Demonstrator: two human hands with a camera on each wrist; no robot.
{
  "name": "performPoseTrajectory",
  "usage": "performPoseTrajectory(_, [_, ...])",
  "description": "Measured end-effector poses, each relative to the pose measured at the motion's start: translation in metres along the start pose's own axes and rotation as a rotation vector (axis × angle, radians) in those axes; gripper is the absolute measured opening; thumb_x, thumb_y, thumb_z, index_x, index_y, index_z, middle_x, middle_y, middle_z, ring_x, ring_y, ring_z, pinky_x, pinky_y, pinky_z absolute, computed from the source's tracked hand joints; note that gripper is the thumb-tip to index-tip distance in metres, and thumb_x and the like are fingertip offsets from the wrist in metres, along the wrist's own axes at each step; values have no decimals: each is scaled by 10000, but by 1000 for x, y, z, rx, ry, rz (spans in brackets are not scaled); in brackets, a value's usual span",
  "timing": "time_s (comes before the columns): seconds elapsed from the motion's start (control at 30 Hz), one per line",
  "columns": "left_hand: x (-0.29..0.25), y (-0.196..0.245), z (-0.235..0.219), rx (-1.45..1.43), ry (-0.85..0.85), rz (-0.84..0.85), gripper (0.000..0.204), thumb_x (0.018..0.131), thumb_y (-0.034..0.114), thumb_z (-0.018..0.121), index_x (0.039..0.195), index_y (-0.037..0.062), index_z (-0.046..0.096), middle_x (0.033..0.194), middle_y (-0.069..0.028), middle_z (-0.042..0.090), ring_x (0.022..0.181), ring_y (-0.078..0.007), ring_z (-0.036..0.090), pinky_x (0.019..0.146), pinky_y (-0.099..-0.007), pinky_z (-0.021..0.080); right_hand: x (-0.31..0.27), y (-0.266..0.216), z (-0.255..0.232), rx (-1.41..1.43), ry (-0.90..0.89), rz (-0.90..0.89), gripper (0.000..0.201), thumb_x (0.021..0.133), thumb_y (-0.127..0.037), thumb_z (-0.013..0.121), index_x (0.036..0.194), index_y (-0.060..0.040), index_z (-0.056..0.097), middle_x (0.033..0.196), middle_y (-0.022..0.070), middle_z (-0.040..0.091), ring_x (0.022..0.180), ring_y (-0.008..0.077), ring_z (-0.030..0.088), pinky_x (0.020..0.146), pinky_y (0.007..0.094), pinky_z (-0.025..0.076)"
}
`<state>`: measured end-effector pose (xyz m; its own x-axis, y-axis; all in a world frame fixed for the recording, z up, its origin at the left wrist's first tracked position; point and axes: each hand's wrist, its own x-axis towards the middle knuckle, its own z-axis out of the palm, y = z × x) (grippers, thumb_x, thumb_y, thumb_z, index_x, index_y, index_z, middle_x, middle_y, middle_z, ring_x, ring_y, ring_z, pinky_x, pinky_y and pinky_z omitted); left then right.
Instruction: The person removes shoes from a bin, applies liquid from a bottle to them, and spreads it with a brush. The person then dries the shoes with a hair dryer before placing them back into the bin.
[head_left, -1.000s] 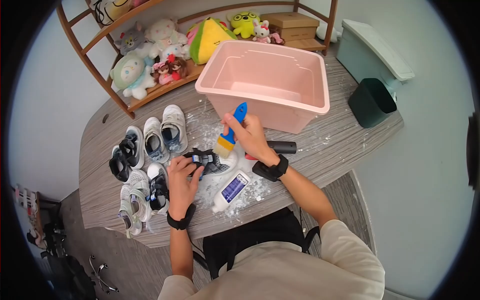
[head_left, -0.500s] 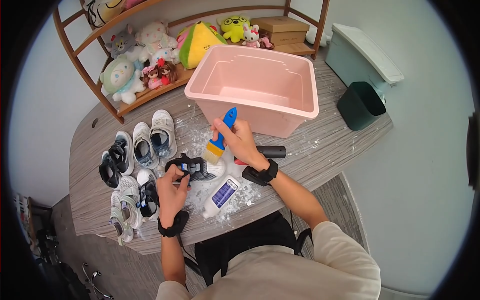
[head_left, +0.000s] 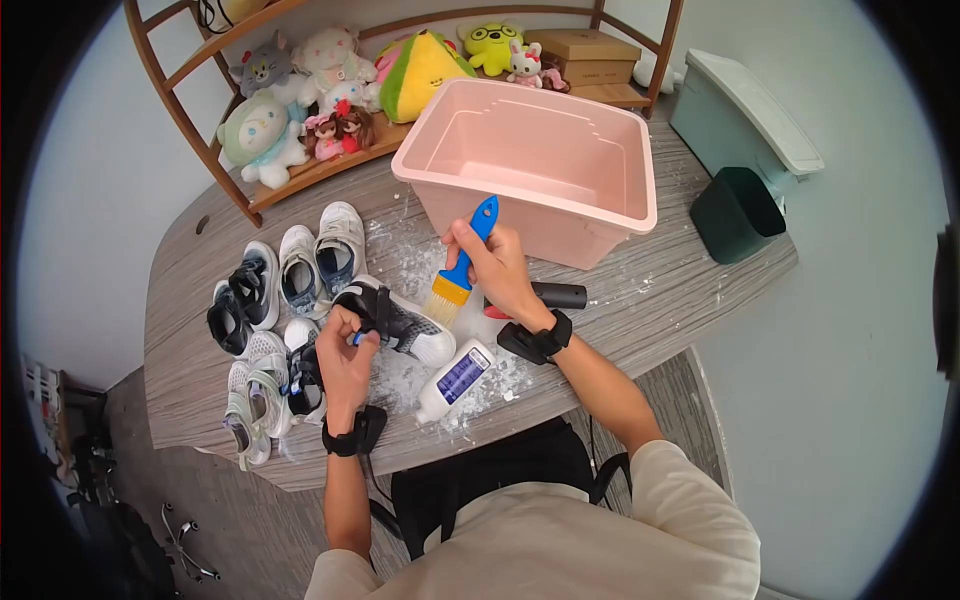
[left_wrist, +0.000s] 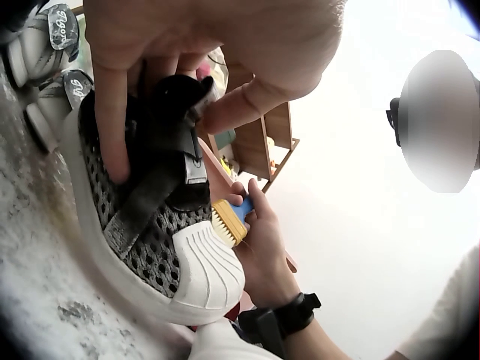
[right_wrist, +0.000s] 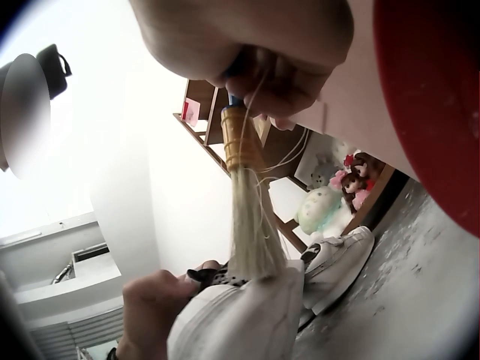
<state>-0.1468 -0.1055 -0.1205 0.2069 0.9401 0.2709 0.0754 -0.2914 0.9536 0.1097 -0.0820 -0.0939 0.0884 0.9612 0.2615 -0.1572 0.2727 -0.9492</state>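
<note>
My left hand [head_left: 345, 368] grips the black-and-grey mesh shoe [head_left: 402, 328] at its ankle opening. In the left wrist view, fingers and thumb straddle the black strap [left_wrist: 154, 199], and the white toe cap [left_wrist: 210, 274] points away from the hand. My right hand [head_left: 505, 278] holds a paintbrush [head_left: 484, 218] by its blue handle, below which is a yellow band. Its pale bristles [right_wrist: 253, 232] press against the white sole edge by the toe, on the side facing the pink bin. A white bottle [head_left: 458, 382] with a purple label lies just nearer me than the toe.
Several other shoes [head_left: 340, 240] stand in rows on the left. The pink bin [head_left: 525, 215] is behind my hands. A black-handled thing [head_left: 560, 295] with a red part lies beside my right wrist. White flecks [head_left: 400, 385] cover the tabletop. Soft toys [head_left: 265, 145] fill the shelf behind.
My left hand has tilted and turned the shoe, its toe swinging towards me. The brush has gone from the toe's top to the shoe's far side edge. The head view shifted slightly.
</note>
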Motion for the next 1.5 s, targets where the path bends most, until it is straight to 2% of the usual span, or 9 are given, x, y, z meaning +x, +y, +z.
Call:
performPoseTrajectory(0.23, [0,17,9,214,132,-101,223,869,74,760,821,-51,582,799,-5,583,758,-67,492,679,-223,401,3,1,3,82,9,-58,264,1018,-246,608,1008,7,683,777,49,693,571,64,556,527,214,459])
performPoseTrajectory(0.4, [0,7,5,103,71,-3,194,875,71,760,962,-78,672,995,-49,641,821,-101,573,674,-235,468,3,3,2,136,-67,-52,241,1009,-209,623,1030,24,681,874,101,731,620,96,624,569,232,516])
performPoseTrajectory(0.67, [0,2,5,50,103,-12,172,894,76,744,981,-63,693,970,-30,631,832,-92,583,705,-236,467,5,-4,-9,208,-192,6,275,1037,-227,570,967,31,636,855,155,718,509,156,625,478,263,524])
performPoseTrajectory(0.77, [-2,3,1,120,108,-18,184,891,74,748,997,-68,699,922,-28,660,823,-74,568,697,-228,450,6,0,-12,275,-234,18,301,1045,-252,557,968,30,628,879,164,719,562,186,671,522,281,556])
performPoseTrajectory(0.87, [0,10,4,16,122,-53,183,879,71,759,983,-69,702,861,-31,684,783,-59,547,691,-225,437,9,4,-9,373,-326,6,341,1083,-315,441,1053,-5,579,1081,218,681,846,299,732,755,380,602])
performPoseTrajectory(0.93, [-1,11,6,98,88,-47,183,869,69,768,968,-70,702,846,-38,702,756,-51,538,688,-226,436,6,0,-5,537,-343,-5,447,1096,-399,340,1104,-13,565,1313,255,573,1201,386,621,1036,481,491])
performPoseTrajectory(1.03, [-1,15,6,166,61,-41,162,858,66,777,927,-66,713,831,-45,710,745,-53,546,675,-236,445,4,-6,-2,644,-364,15,450,1095,-398,326,1148,-16,559,1446,264,472,1339,406,507,1131,516,391])
performPoseTrajectory(1.33, [-2,22,8,220,26,-67,153,849,63,789,937,-52,740,807,-43,719,729,-49,558,679,-232,453,2,-8,1,629,-393,67,478,1096,-418,335,1192,-9,562,1434,265,489,1318,396,532,1111,505,422])
performPoseTrajectory(1.5, [-3,-2,0,97,168,-86,174,884,69,773,788,-35,671,717,53,577,689,-17,436,610,-207,362,4,-4,2,442,-428,46,473,1097,-409,339,1149,5,562,1352,266,549,1251,404,588,1036,485,498])
